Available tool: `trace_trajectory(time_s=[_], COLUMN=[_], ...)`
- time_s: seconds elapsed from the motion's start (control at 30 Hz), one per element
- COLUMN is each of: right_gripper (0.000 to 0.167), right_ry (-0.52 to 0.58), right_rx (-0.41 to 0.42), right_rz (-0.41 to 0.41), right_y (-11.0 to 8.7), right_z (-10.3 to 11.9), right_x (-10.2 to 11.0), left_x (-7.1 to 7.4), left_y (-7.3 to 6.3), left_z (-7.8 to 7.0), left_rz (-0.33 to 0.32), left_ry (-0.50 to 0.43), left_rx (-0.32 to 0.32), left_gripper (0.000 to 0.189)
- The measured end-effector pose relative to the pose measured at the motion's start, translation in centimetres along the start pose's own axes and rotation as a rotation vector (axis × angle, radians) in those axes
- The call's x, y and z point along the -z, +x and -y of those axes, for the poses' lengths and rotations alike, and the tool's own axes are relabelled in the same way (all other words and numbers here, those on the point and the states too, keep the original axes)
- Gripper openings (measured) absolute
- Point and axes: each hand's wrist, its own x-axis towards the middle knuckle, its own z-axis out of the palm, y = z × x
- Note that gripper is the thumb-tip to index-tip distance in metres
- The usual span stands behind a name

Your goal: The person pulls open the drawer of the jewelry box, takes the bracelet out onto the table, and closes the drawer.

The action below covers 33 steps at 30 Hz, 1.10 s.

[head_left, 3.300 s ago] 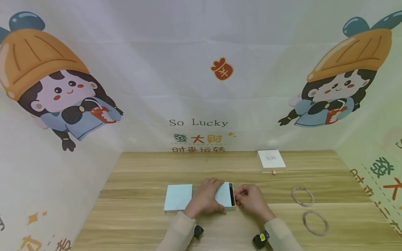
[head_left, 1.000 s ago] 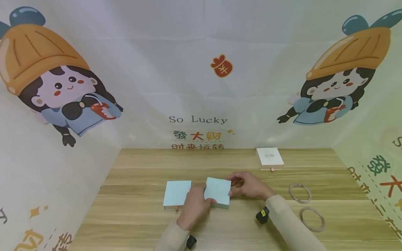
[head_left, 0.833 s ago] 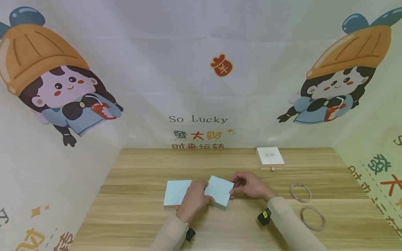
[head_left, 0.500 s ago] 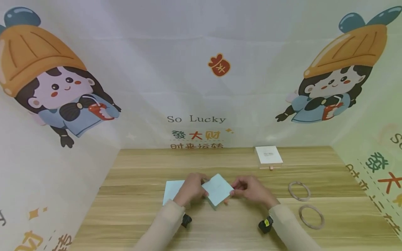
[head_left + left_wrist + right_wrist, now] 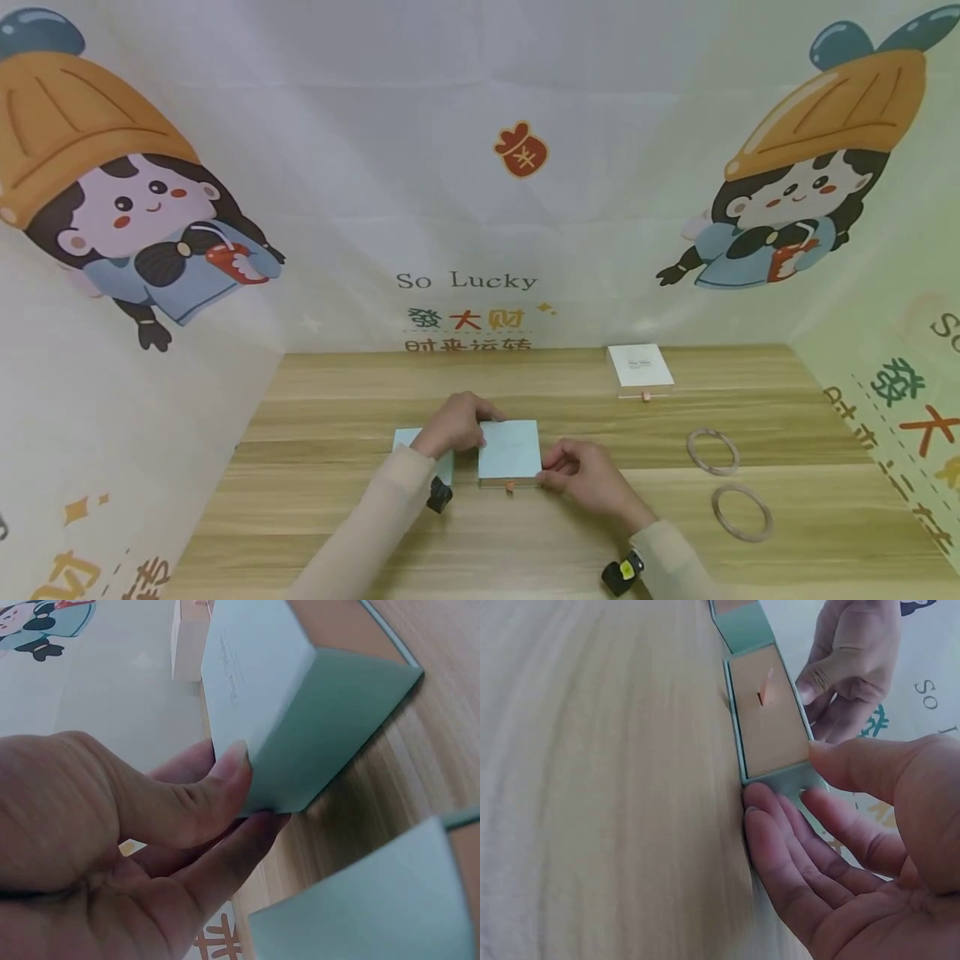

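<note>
A light blue drawer box [image 5: 510,450] sits squarely on the table, its tan drawer front [image 5: 771,739] closed, pink pull tab [image 5: 510,487] towards me. My left hand [image 5: 453,423] pinches its far left corner, thumb [image 5: 232,769] on the top edge and fingers behind. At the near right corner, my right hand [image 5: 588,477] holds the box: thumb [image 5: 840,759] at the upper edge, fingertips [image 5: 761,802] against the side. A second light blue box [image 5: 367,900] lies just left of it, partly hidden by my left forearm in the head view.
A white drawer box [image 5: 640,367] with a pink tab stands at the back right of the wooden table [image 5: 337,375]. Two pinkish bangles [image 5: 713,452] lie to the right of my right hand. Printed cloth walls [image 5: 480,208] enclose the back and sides.
The box's open drawer, which faced right, has been shut. Both hands have turned the box until its drawer front faces me; my left hand has moved to its far corner.
</note>
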Motion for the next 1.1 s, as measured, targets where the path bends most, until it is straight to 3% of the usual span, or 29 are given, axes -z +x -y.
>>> trace_trajectory(time_s=[0.2, 0.53, 0.87, 0.97, 1.1], right_gripper=[0.017, 0.015, 0.038, 0.042, 0.048], right_ry=[-0.022, -0.13, -0.299, -0.352, -0.44], right_rx=[0.013, 0.066, 0.207, 0.215, 0.24], right_rz=[-0.012, 0.071, 0.05, 0.01, -0.064], right_y=[0.2, 0.4, 0.7, 0.9, 1.1], right_z=[0.1, 0.8, 1.3, 1.3, 1.4], right_x=[-0.3, 1.1, 5.8, 7.5, 10.1], left_x=[0.5, 0.4, 0.2, -0.2, -1.0], left_y=[-0.1, -0.2, -0.5, -0.4, 0.1], left_z=[-0.2, -0.5, -1.3, -1.9, -3.2], left_rz=[0.013, 0.043, 0.078, 0.046, -0.026], left_ry=[-0.002, 0.076, 0.092, 0.081, 0.058], left_rx=[0.012, -0.021, -0.056, -0.097, -0.149], left_gripper=[0.051, 0.058, 0.059, 0.054, 0.061])
